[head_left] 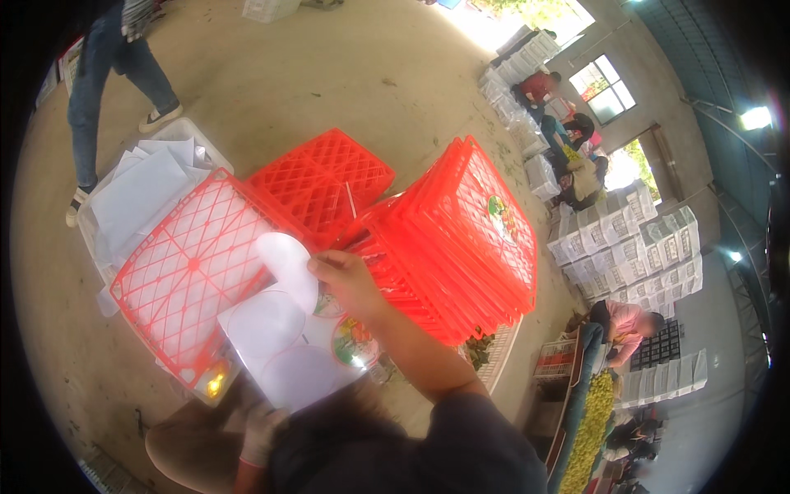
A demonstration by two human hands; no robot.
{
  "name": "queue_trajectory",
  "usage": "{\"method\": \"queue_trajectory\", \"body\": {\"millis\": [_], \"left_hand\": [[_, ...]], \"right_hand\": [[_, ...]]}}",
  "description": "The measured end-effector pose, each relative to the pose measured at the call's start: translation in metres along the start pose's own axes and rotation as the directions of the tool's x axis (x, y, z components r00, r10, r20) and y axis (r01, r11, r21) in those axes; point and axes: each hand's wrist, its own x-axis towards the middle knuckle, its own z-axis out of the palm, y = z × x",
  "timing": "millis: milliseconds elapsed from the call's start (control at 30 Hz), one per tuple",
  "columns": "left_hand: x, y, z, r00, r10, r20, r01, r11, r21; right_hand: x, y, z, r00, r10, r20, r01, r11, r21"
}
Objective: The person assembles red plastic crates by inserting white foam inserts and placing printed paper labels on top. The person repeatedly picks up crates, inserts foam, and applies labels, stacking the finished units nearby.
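My right hand (346,281) pinches a round white sticker (290,265) by its edge, with the plain side up. Below it lies a sheet of round stickers (276,362), white with circular outlines. My left hand (262,432), a little blurred, grips this sheet at its lower edge. Colourful printed round stickers (354,339) show beside the sheet, partly under my right forearm. Just beyond the sheet, a flat red lattice lid (194,265) rests across a white bin (99,239) that holds white paper sheets (148,193).
A tall stack of red lattice lids (461,239) stands to the right, its top one bearing a round printed sticker. Another red lattice piece (329,177) sits behind. A person (115,70) walks at far left. People work among stacked white crates (625,239) and yellow-green produce (588,428) at right.
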Motion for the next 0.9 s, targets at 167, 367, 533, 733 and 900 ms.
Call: {"method": "queue_trajectory", "body": {"millis": [167, 367, 533, 733, 900], "left_hand": [[0.001, -0.014, 0.003, 0.995, -0.1, 0.014, 0.101, 0.987, -0.128], [0.007, 0.016, -0.002, 0.99, -0.14, 0.028, 0.143, 0.975, -0.169], [0.002, -0.014, 0.004, 0.992, -0.124, 0.035, 0.127, 0.986, -0.105], [0.002, -0.023, 0.009, 0.984, -0.162, 0.068, 0.17, 0.978, -0.124], [0.014, 0.039, -0.019, 0.972, -0.207, 0.11, 0.222, 0.962, -0.158]], "right_hand": [[0.003, 0.005, -0.003, 1.0, -0.009, 0.007, 0.008, 1.0, 0.015], [0.004, 0.007, -0.004, 0.999, 0.03, 0.012, -0.029, 0.999, -0.037], [-0.002, 0.008, -0.008, 1.0, 0.005, 0.002, -0.005, 1.0, -0.011], [-0.002, 0.014, -0.021, 1.0, -0.004, -0.003, 0.005, 0.998, 0.061], [0.0, 0.008, 0.007, 0.998, 0.03, -0.055, -0.042, 0.969, -0.245]]}}
